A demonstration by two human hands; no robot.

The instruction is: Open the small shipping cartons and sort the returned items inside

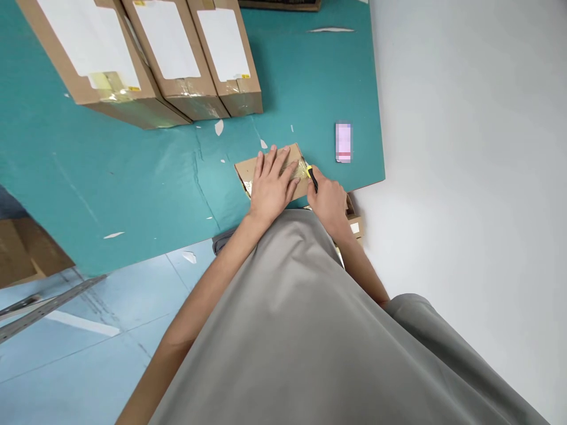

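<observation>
A small brown cardboard box (290, 154) with clear tape over its ends lies near the front edge of the green-topped table. Across its top rests my left hand (272, 183), palm down with the fingers spread. My right hand (328, 198) is closed around a yellow and black utility knife (312, 176). The knife's tip meets the taped right end of the box. How far the blade goes in is too small to tell.
Three large taped cartons (230, 53) with white labels stand at the back left of the green table (146, 177). A blurred pink rectangular item (343, 142) lies to the right, near a pale wall (469, 147). Paper scraps (219, 127) are scattered about. Another box (354, 227) sits below the table edge.
</observation>
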